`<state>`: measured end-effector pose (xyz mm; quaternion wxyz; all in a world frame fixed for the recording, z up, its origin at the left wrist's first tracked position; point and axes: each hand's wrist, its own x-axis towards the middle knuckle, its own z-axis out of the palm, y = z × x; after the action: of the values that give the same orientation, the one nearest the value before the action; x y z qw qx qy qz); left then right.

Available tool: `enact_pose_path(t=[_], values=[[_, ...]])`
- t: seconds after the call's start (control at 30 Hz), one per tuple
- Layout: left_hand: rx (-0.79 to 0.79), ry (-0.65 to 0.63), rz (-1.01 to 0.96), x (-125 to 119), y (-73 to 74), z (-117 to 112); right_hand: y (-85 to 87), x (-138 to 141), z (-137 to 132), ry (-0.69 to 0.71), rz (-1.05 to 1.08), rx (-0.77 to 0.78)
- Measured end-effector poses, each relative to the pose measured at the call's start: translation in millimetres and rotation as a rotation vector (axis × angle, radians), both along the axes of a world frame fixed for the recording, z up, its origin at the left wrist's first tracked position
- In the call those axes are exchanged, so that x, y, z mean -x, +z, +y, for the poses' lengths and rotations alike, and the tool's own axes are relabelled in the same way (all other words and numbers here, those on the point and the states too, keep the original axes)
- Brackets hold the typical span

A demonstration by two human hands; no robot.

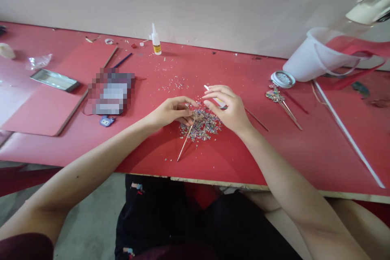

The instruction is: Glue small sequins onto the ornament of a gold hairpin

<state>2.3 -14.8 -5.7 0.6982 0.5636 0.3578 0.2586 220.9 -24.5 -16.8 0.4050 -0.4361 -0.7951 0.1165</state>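
My left hand (pixel 175 111) pinches a hairpin (pixel 185 143) by its ornate gold-coloured head, and the thin metal stem slants down toward me. Below the head lies a pile of small, shiny multicoloured chips (pixel 209 126) on the red tabletop. My right hand (pixel 227 107) hovers at the right of the pile, thumb and fingers curved and apart. A small white glue bottle (pixel 219 101) with a yellow label shows through the gap between them, partly hidden; I cannot tell whether the fingers touch it.
Another glue bottle (pixel 156 44) stands upright near the wall. To the left are a blurred dark object (pixel 112 93), a blue charm (pixel 106 120) and a rectangular tray (pixel 55 80). Rightward lie a decorated hairpin (pixel 283 103), a round lid (pixel 283 79) and a white bucket (pixel 307 59).
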Motion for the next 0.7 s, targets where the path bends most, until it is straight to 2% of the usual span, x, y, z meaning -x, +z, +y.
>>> enact_pose_path(t=[0.17, 0.4, 0.7], values=[[0.024, 0.023, -0.006, -0.8, 3.3, -1.4, 2.8, 7.2, -3.5, 0.089, 0.028, -0.050], [0.031, 0.005, -0.013, 0.1, 1.3, -0.2, -0.3, 9.9, -5.6, 0.059, 0.039, -0.049], [0.119, -0.034, -0.096, 2.9, 3.2, -0.6, -5.1, 3.1, 1.2, 0.019, -0.099, -0.253]])
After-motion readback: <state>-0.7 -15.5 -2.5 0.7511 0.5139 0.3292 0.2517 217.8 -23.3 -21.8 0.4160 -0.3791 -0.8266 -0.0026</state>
